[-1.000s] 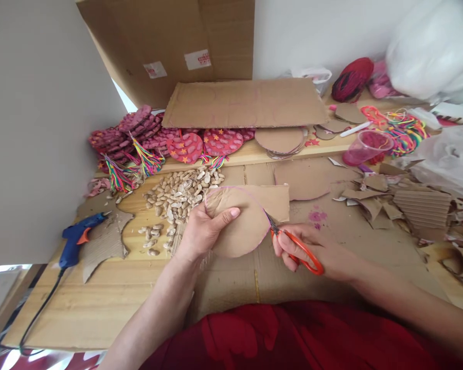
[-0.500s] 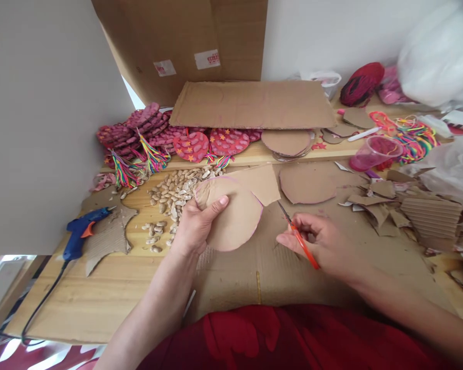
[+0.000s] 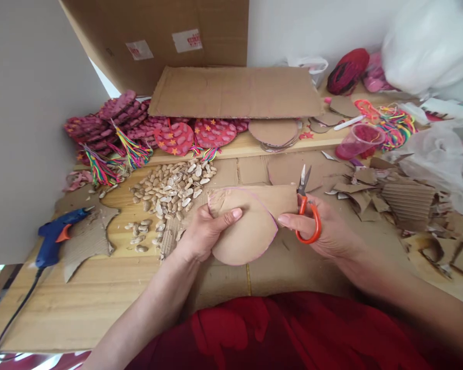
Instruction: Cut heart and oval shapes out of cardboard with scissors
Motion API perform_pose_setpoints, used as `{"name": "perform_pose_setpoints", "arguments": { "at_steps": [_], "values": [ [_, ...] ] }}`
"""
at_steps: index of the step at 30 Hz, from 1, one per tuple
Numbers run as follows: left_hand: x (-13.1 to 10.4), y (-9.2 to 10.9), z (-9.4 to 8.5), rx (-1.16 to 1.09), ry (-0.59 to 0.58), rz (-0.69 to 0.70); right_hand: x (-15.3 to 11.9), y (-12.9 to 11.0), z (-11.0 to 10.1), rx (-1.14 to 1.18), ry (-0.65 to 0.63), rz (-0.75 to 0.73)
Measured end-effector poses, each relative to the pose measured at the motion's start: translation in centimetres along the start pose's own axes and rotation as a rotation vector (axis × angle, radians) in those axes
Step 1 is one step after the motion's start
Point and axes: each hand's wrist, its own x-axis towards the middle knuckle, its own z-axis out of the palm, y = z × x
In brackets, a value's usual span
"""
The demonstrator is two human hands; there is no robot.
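My left hand [image 3: 212, 228] grips a piece of cardboard [image 3: 245, 234] by its left side, thumb on top. The piece has a rounded lower edge with a purple outline, and a straight-edged flap [image 3: 283, 198] still joins it at the upper right. A cut runs between the flap and the round part. In my right hand [image 3: 322, 226] are scissors [image 3: 309, 226] with orange-red handles, their blades pointing up and slightly apart. The right thumb also presses on the flap's lower corner; the fingers behind are hidden.
Peanuts and shells [image 3: 177, 187] lie left of the cardboard. A blue glue gun [image 3: 54, 236] rests at the far left. Cardboard scraps [image 3: 405, 198] pile up on the right, near a pink plastic cup [image 3: 355, 141]. Decorated red discs [image 3: 173, 139] with tassels sit behind.
My right hand has moved up to the cardboard flap and now pinches it; the scissors have turned from pointing up-left to pointing up. The view has shifted right.
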Motion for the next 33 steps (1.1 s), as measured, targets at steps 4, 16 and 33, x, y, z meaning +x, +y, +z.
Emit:
{"name": "perform_pose_setpoints", "arguments": {
  "at_steps": [4,16,33],
  "values": [
    [-0.1,0.2,-0.1,-0.044,-0.037,-0.062,-0.2,-0.6,-0.1,-0.011,0.023,-0.014],
    [-0.1,0.4,-0.6,0.041,0.019,0.068,0.0,0.2,0.1,-0.090,0.021,0.062],
    [-0.2,-0.8,0.4,-0.154,-0.240,-0.267,-0.2,1.1,0.3,-0.348,0.145,-0.462]
  ]
}}
